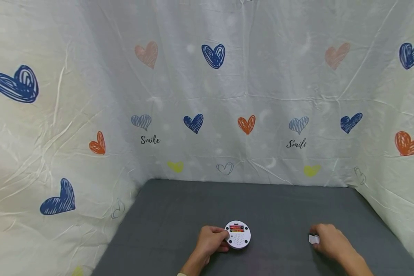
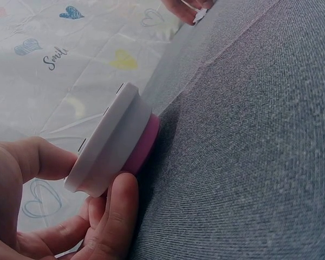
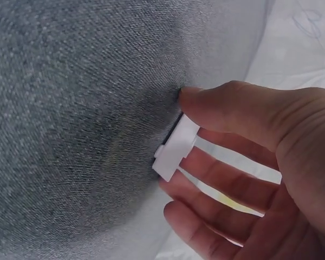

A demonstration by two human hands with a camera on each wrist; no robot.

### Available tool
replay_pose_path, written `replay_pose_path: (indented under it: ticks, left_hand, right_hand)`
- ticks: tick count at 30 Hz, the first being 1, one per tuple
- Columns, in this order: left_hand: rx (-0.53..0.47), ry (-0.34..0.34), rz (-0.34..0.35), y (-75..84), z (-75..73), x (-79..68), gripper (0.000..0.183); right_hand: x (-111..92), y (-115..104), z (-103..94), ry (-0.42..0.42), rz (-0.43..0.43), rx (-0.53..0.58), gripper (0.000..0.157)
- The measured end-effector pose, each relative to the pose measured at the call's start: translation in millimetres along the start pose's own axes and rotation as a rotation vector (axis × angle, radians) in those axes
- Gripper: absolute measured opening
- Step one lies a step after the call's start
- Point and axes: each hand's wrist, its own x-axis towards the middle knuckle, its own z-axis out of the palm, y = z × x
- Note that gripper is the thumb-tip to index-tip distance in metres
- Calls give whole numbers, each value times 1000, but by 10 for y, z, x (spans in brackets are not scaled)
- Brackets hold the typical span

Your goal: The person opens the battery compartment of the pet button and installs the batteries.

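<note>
Near the front middle of the table, a round white battery-powered device [image 1: 238, 240] lies with its back facing up. Its open battery compartment holds two red-and-black batteries [image 1: 236, 228]; small speaker holes and several dark feet surround it. The left wrist view shows a pink part [image 2: 145, 143] beneath, against the cloth. My left hand [image 1: 210, 240] pinches the left rim between thumb and fingers. Farther right, my right hand [image 1: 331, 241] holds a small white battery cover [image 3: 177, 146] by its edge, thumb on one side and fingers on the other, at the cloth surface.
Dark grey cloth [image 1: 269, 207] covers the table. Behind it and along both sides hangs a pale curtain [image 1: 279, 84] printed with hearts and the word Smile. A stretch of cloth separates the two hands.
</note>
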Motion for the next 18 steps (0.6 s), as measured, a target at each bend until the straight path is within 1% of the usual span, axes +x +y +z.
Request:
replay_pose_path:
  ticks: [6, 13, 18]
  left_hand:
    - [-6, 3, -2, 12, 9, -7, 24]
    - [-8, 8, -9, 19, 7, -10, 25]
    - [-3, 8, -20, 15, 2, -15, 25]
  right_hand:
    - [-23, 10, 36, 34, -6, -6, 18]
    - [-15, 6, 64, 42, 6, -32, 15]
    - [-7, -12, 63, 28, 14, -49, 14]
